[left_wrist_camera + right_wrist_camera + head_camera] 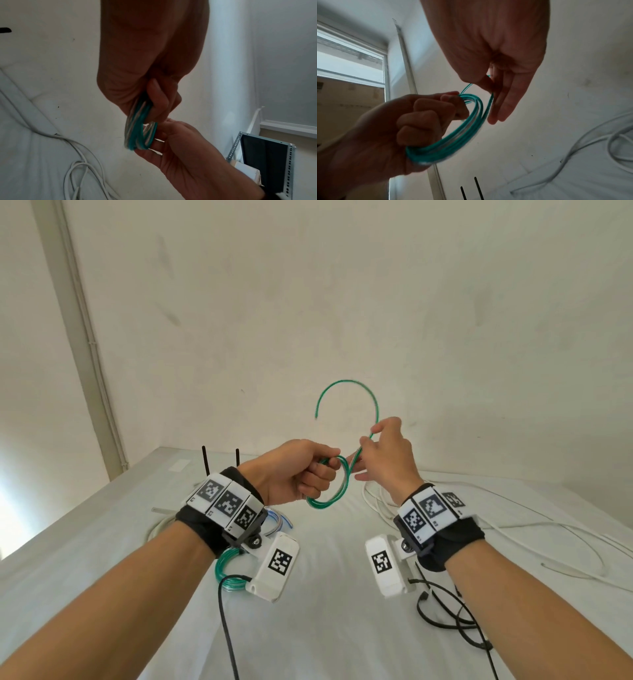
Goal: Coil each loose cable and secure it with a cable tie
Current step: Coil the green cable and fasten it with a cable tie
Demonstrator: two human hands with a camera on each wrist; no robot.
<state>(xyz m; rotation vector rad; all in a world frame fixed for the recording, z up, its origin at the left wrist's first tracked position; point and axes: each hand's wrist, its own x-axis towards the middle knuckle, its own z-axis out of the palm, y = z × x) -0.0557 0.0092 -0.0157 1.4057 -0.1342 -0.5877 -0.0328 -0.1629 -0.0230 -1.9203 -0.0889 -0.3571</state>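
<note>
A green cable (342, 486) is wound into a small coil of several loops, held above the table. My left hand (301, 470) grips the coil (453, 143) in a fist, fingers curled round the loops (137, 129). My right hand (383, 453) pinches the loose strand (486, 108) just beside the coil between thumb and forefinger, its other fingers straight. The free tail (346, 392) arcs up over the right hand, its tip in the air on the left. No cable tie is in either hand.
Another green coil (227, 568) and a blue-white coil (277, 520) lie under my left wrist. Loose white cable (513, 529) sprawls on the table's right side. Black cable ties (445, 611) lie under my right wrist. Two black antennas (205, 460) stand at the back left.
</note>
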